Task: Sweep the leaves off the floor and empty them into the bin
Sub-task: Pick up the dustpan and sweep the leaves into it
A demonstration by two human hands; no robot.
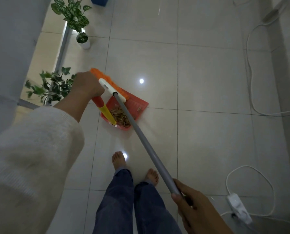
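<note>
Right hand, bottom right, nearest the camera: fingers curled round the near end of the pole, thumb laid along it. Pole is plain grey and straight. Its long axis runs from that hand up and left to the broom head.

Bare feet on the tiled floor just left of the pole, toes pointing away, jeans above them.

Left arm in a white knit sleeve comes in from the left, reaching forward and down. Left hand is seen from the back, closed in a fist over the top of the dustpan handle. Its fingers are hidden under the hand. Handle is red at the top, yellow lower down, and slants from the hand down-right to the pan's near edge.

Dustpan: red plastic, on the floor ahead of the feet, mouth facing away and to the right.

Leaves: small pile, dry, brown, in the pan's near part by the foot of the handle, with a few bits nearer the lip. The pole crosses over the pile.

Broom head: white bar with orange bristles, lying along the pan's far lip. Long axis is diagonal, upper left to lower right, crosswise to the pole. The left hand overlaps its left part.

Beyond: ivy at left, a second plant in a white pot farther back. Blue box cut off at the top edge. White cable and power strip on the right.
</note>
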